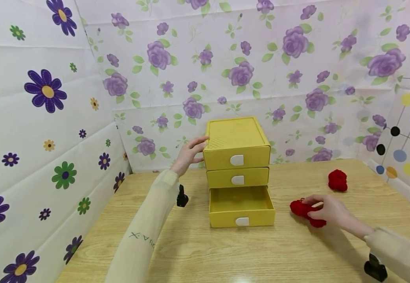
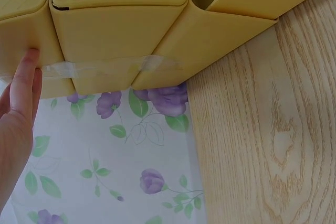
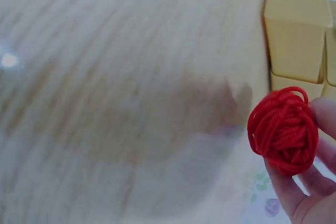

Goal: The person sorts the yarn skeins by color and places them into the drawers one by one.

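Note:
In the head view, a yellow three-drawer box (image 1: pixel 238 133) stands on the table with its bottom drawer (image 1: pixel 241 218) pulled out and nothing seen inside. My left hand (image 1: pixel 190 154) rests against the box's upper left side, and the left wrist view shows fairly straight fingers (image 2: pixel 23 85) touching that wall. To the right of the drawer, my right hand (image 1: pixel 330 212) pinches a ball of red yarn (image 3: pixel 286 132) between thumb and fingers. The hand partly covers this red yarn in the head view, where it looks elongated just above the tabletop.
A second ball of red yarn (image 1: pixel 337 180) lies farther back on the right of the wooden table (image 1: pixel 197 251). Flowered cloth (image 1: pixel 176 90) hangs behind the box, with patterned sheets on both sides. White tabs (image 1: pixel 237 160) serve as drawer handles.

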### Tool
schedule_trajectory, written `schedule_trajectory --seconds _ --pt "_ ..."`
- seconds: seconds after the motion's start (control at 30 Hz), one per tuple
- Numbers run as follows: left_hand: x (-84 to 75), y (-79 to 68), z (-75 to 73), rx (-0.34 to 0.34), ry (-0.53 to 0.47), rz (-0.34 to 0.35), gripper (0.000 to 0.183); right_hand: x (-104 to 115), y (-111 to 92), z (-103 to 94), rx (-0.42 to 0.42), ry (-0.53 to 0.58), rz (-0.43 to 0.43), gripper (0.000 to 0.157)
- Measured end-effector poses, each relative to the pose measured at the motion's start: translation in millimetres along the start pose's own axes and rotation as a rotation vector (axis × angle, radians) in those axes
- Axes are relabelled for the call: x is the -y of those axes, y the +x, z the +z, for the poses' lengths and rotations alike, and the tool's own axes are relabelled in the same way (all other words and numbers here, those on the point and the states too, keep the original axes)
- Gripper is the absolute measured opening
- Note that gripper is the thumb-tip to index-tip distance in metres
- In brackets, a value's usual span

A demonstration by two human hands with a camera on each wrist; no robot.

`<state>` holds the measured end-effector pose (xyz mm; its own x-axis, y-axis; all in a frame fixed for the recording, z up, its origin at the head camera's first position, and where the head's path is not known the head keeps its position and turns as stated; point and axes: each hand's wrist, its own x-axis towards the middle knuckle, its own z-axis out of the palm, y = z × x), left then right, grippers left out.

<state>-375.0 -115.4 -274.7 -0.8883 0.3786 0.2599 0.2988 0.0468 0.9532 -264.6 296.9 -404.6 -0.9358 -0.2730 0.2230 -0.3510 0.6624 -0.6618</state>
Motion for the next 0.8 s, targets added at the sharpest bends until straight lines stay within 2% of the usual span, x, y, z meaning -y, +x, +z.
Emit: schedule_trajectory --seconds 0.13,0.3,0.53,0.8 --pt "-0.5 0.2 -0.1 0.001 -0.003 0.002 0.041 4 6 -6.1 0.019 0.051 -0.036 0.027" --pt "-0.9 -0.1 0.3 0.007 -0.006 -0.003 0.043 12 12 -15.4 0.021 0.051 -0.078 0.027" --pt "0.5 0.6 0.1 0.002 -0.005 -0.002 0.043 26 20 -29.7 0.046 0.046 -0.086 0.027" --pt "0.7 0.4 -0.3 0.000 0.005 0.002 0.043 37 35 -31.1 0.083 0.018 -0.183 0.024"
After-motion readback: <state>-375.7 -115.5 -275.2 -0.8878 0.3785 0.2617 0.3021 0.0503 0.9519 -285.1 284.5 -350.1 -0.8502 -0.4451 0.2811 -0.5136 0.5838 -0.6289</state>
